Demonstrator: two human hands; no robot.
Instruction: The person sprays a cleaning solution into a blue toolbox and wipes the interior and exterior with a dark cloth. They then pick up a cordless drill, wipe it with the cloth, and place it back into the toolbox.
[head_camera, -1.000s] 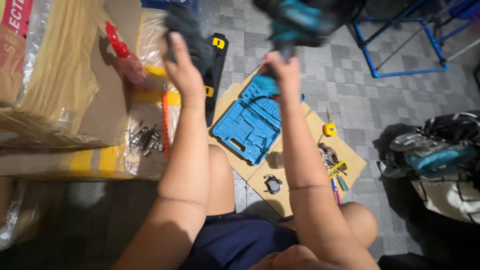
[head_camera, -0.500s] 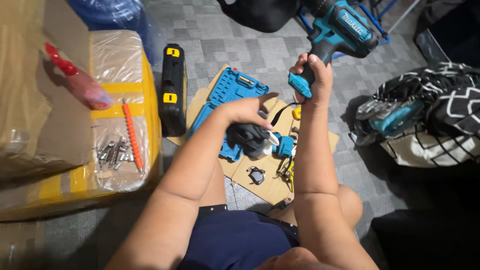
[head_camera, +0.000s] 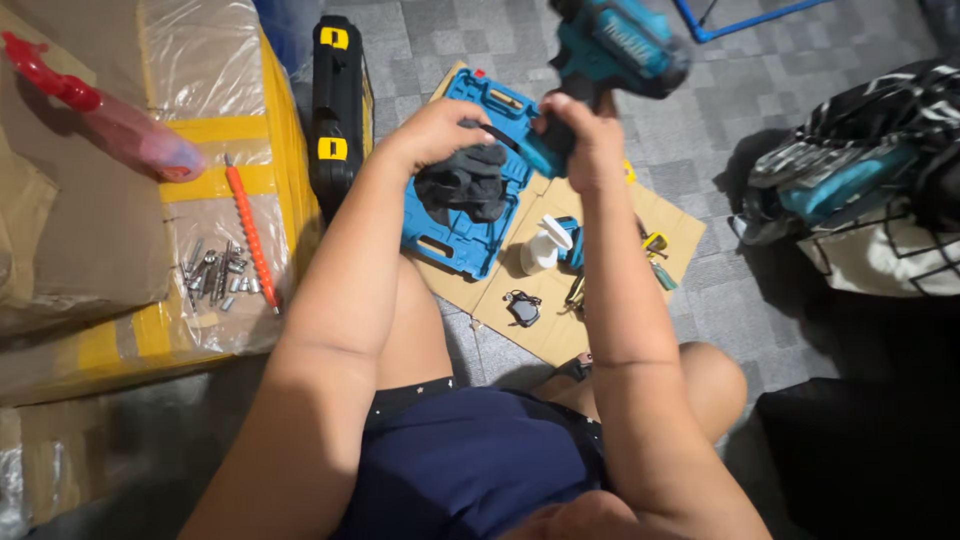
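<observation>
Right grip around drill handle

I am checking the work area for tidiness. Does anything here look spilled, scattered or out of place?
Yes. Small metal bits lie loose in a scattered heap on the plastic-wrapped yellow box, beside an orange rod, not in the open blue tool case. A few hand tools also lie loose on the cardboard sheet.
</observation>
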